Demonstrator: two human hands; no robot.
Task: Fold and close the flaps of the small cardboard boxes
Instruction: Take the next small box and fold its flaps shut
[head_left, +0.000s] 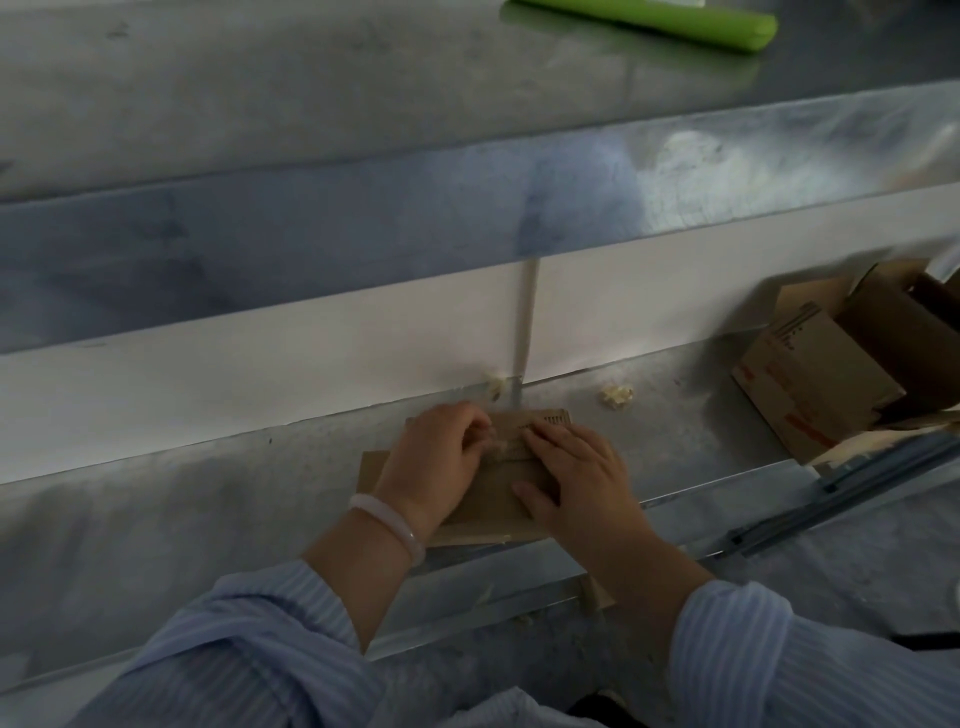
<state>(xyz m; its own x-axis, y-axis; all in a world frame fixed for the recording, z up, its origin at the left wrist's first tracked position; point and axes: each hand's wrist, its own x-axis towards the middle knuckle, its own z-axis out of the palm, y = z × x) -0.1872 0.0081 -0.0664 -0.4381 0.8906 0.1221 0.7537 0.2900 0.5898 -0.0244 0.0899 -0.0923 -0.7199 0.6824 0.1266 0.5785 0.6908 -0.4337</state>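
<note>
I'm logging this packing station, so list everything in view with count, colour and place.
Flat cardboard box: one, brown, on the metal bench under both hands.
Cardboard boxes: a cluster, count unclear, brown with red print, far right.
Crumpled scrap: one, pale yellow, behind the hands.
Roll: one, green, upper shelf.
Metal bench: one, grey.
Bracelet: one, whitish, left wrist.
Sleeves: two, light blue striped.
Left hand, right hand: pressing the box.

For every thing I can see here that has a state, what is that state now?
Small box: lying on the metal table, pressed under both hands.
Left hand: fingers curled on the box.
Right hand: flat on the box.
Boxes at right: flaps open.
Green roll: lying flat, untouched.
</note>
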